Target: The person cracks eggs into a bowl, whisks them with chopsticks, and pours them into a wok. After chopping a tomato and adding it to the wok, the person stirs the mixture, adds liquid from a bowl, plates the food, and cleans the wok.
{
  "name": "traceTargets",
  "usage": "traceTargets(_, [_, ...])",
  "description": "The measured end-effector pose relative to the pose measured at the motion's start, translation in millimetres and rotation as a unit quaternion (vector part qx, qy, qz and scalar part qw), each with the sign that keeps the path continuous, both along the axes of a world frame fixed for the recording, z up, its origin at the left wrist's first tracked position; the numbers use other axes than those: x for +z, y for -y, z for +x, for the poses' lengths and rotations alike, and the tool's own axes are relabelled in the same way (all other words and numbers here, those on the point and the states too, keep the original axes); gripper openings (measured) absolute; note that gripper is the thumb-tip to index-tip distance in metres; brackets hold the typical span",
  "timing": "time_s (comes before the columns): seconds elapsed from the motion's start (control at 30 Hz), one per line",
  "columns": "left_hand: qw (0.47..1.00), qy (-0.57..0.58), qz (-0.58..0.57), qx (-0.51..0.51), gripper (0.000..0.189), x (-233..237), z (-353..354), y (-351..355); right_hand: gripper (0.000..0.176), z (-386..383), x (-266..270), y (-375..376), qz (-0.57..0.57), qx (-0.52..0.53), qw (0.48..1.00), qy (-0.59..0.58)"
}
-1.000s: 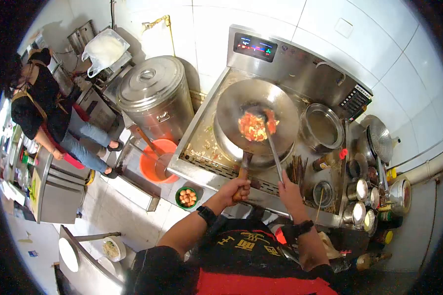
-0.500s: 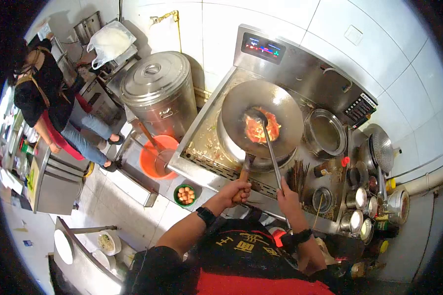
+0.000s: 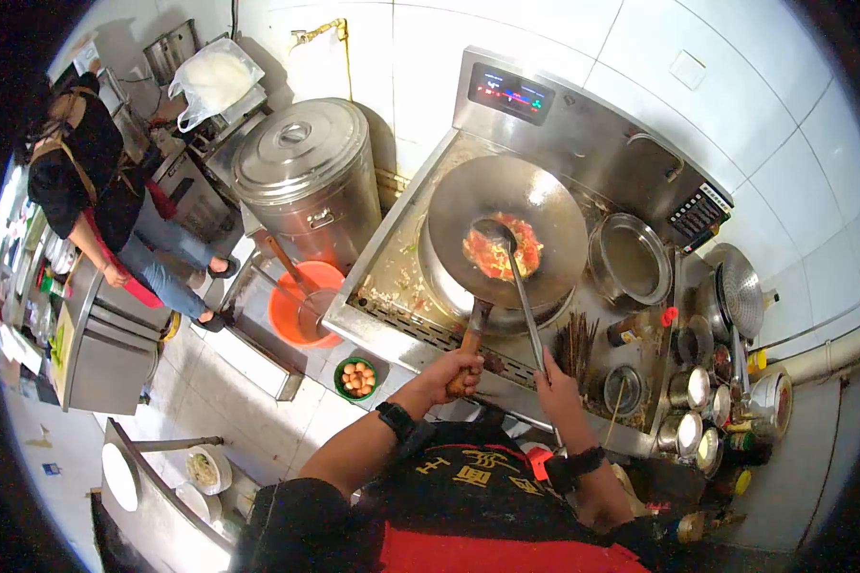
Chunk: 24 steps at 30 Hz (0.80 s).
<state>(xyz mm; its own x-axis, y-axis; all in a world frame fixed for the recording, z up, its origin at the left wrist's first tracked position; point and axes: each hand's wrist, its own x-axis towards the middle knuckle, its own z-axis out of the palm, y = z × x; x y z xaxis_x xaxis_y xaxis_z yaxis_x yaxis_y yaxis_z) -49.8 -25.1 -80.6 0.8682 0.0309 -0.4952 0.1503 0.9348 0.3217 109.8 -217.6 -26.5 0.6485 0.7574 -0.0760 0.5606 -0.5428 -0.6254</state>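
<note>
Red-orange food (image 3: 518, 256) lies mid-wok (image 3: 468, 186); the ladle (image 3: 494, 232) has slid to its 11 o'clock edge (stirring continues). Left hand (image 3: 459, 368) clenches the wok handle, and right hand (image 3: 556, 380) grasps the ladle's shaft.

- One camera sits on my head, facing forward and steeply down over my chest.
- It looks from close: my left hand (image 3: 456, 368), right hand (image 3: 556, 382) and the wok (image 3: 468, 186) hold the middle.
</note>
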Motion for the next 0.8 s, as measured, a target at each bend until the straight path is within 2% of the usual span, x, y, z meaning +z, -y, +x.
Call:
traceTargets(0.07, [1.000,-0.002,-0.006,-0.001,0.016,-2.3,-0.8,0.0,0.054,-6.7,4.6,5.0,0.002,-0.005,0.999,-0.032])
traceTargets(0.13, [1.000,0.010,0.008,-0.005,0.015,-3.3,0.3,0.9,0.054,0.8,-14.8,5.7,0.006,0.016,1.000,-0.009])
traceTargets(0.2, [1.000,0.009,0.005,-0.002,0.015,-1.1,0.1,2.2,0.054,-0.5,-6.7,0.4,0.012,0.036,0.999,0.014])
traceTargets(0.27, [1.000,0.008,0.005,0.005,0.015,0.1,1.0,-0.3,0.054,0.7,6.7,-7.3,-0.011,0.003,1.000,-0.010])
traceTargets(0.37, [1.000,0.009,-0.002,0.001,0.014,-0.6,0.2,3.0,0.055,3.2,-23.6,-8.9,-0.001,0.009,1.000,0.014])
traceTargets(0.5, [1.000,0.014,0.000,0.011,0.014,0.5,-1.5,1.8,0.055,1.6,4.4,-9.9,0.003,-0.006,0.999,-0.037])
traceTargets(0.57, [1.000,0.015,-0.007,0.013,0.015,-4.8,-2.2,1.5,0.055,-10.4,19.9,-9.6,-0.024,-0.052,0.997,-0.056])
traceTargets(0.6, [1.000,0.015,-0.002,0.010,0.014,-7.5,-1.2,2.1,0.055,-7.8,8.2,-5.8,-0.027,-0.053,0.997,-0.056])
traceTargets(0.67, [1.000,0.013,0.001,0.005,0.014,-8.5,-0.6,4.4,0.054,-1.8,-15.4,2.8,0.016,0.022,1.000,0.003])
traceTargets(0.8, [1.000,0.008,0.001,0.002,0.015,-4.3,-0.3,2.2,0.054,7.0,-4.0,3.1,0.026,-0.022,0.998,-0.046])
